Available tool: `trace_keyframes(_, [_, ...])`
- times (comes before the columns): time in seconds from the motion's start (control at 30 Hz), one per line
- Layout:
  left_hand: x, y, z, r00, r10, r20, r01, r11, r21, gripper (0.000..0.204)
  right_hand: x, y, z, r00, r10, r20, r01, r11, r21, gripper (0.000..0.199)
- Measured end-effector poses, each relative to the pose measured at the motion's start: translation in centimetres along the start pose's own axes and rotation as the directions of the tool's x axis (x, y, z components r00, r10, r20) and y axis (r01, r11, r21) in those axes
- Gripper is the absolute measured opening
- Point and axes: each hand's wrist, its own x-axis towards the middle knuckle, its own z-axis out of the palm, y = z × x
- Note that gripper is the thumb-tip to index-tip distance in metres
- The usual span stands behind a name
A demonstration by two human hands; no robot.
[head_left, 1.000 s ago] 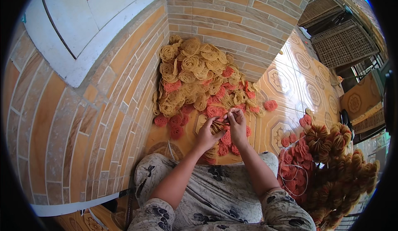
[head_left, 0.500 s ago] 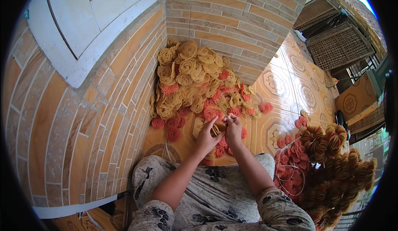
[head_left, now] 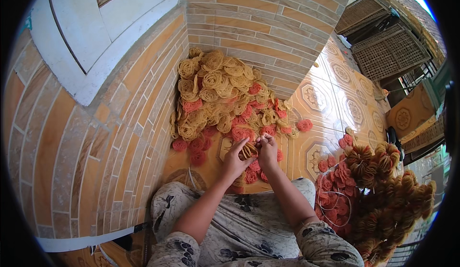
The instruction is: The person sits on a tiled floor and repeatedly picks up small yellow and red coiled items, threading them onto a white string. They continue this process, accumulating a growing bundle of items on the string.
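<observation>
My left hand [head_left: 235, 160] is wrapped round a small stack of yellow lacy discs [head_left: 248, 150], their edges turned upward. Close beside it, my right hand [head_left: 268, 151] has thumb and fingers pinched together at the stack's right side; whatever is between those fingertips is too small to make out. Just beyond both hands, against the wall corner, lies a heap of round, loosely coiled yellow discs [head_left: 212, 79] made of thin strands. Red discs of the same kind [head_left: 197, 145] are mixed in along its lower and right edges, and several lie on the floor under my hands.
On my right are loose red discs [head_left: 337, 181] with a white cord [head_left: 350, 208] over them, and bundles of strung yellow and red discs [head_left: 400, 209]. Brick-patterned walls [head_left: 120, 137] close in the left and far sides. Woven racks [head_left: 390, 51] lean at the far right.
The stack in my left hand has tilted, so more disc edges show. My right fingers have shifted slightly and stay pinched. The whole view has moved a little.
</observation>
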Motion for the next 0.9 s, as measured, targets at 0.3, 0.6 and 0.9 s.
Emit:
trace_keyframes(0.3, [-0.1,-0.4,0.1,0.998,0.048,-0.049,-0.048,0.999,0.007,0.071,0.3,0.2,0.0,1.0,-0.006,0.021,0.005,1.0,0.018,0.008])
trace_keyframes(0.6, [-0.9,-0.9,-0.7,0.977,-0.2,0.069,0.201,0.98,-0.008,0.07,2.0,-0.2,-0.7,0.988,-0.139,-0.066,0.145,0.985,0.098,0.007])
trace_keyframes(0.9, [0.0,-0.7,-1.1,0.986,-0.11,0.125,0.121,0.989,-0.085,0.067,-0.4,-0.5,0.2,0.904,-0.205,0.375,0.232,0.972,-0.028,0.004])
